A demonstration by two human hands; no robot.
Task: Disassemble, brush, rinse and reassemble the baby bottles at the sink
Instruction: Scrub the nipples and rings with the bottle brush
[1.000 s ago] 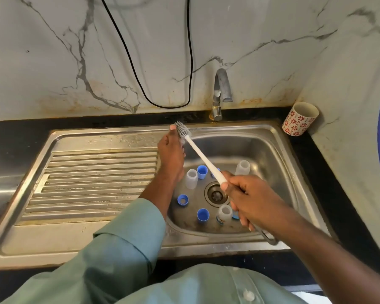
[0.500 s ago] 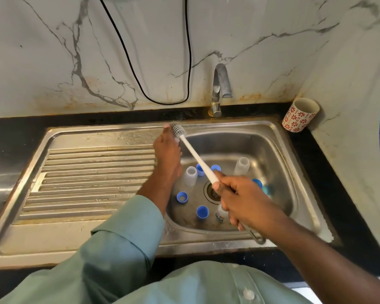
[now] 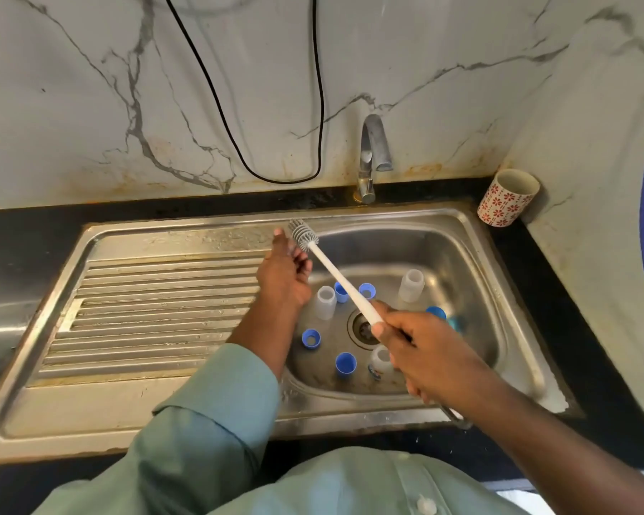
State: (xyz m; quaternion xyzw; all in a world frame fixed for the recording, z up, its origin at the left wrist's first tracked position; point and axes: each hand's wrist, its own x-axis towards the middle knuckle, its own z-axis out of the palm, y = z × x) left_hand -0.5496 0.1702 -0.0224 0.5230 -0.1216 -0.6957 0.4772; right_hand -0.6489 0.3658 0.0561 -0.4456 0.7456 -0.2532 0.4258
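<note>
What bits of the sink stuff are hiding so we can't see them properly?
All in the head view:
- The bottle brush handle's near end: wrapped in the right hand.
- The printed bottle: partly behind that hand, print too small to read.
- The blue parts at the basin's right: blurred and partly behind the hand.
- Whether the left hand touches the bristles: unclear.
- The drain: partly covered by the brush and hand.

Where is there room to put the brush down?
The ribbed steel draining board, left of the left hand, is bare. So is the flat steel rim in front of it. The sink bowl is crowded with clear bottles and blue caps.
</note>
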